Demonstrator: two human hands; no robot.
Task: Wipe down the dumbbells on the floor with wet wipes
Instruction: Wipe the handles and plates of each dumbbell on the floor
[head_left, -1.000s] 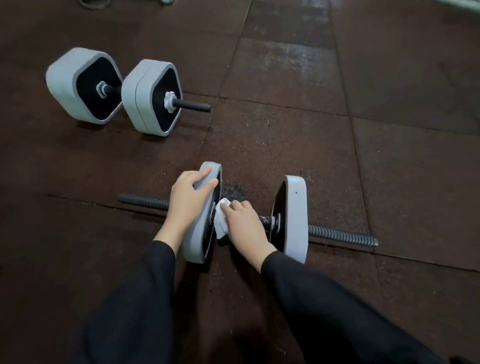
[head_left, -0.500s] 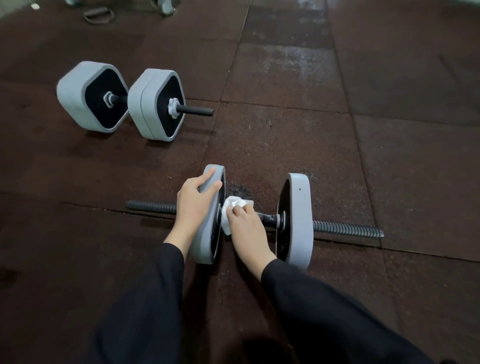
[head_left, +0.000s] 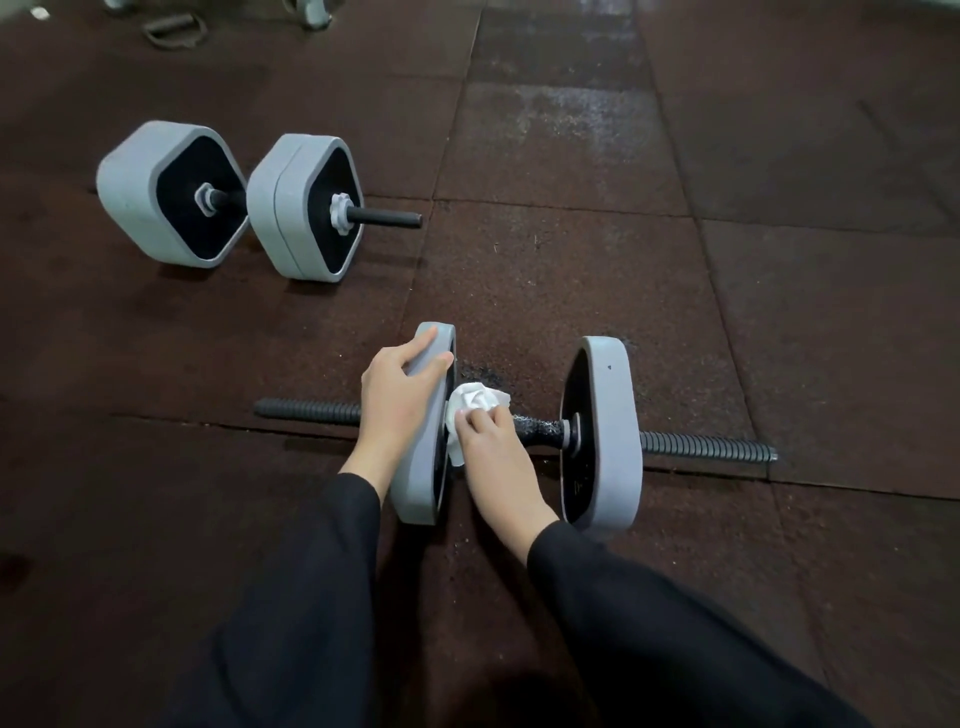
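Far dumbbell (head_left: 228, 200): lay at far left on the rubber floor tiles (head_left: 571, 249), well apart from both hands, its bar pointing right; no wipe was on it.
Near dumbbell bar (head_left: 706, 447): its long axis ran left to right across the scene, threaded ends sticking out past both plates.
Left hand (head_left: 397, 397): fingers curled over the top edge of the left plate (head_left: 415, 483), gripping it, apparently to steady the dumbbell.
Left plate: stood on edge, its black inner face turned right, toward the wipe.
Wet wipe (head_left: 470, 402): bunched white, pressed against that inner face, just above the bar.
Right hand (head_left: 493, 447): fingers bent onto the wipe, holding it to the plate; it lay between the two plates, nearer the left one.
Right plate (head_left: 613, 441): on edge to the right, untouched by either hand.
Judgement: the next stroke probably had to run across the inner face, at right angles to the bar.
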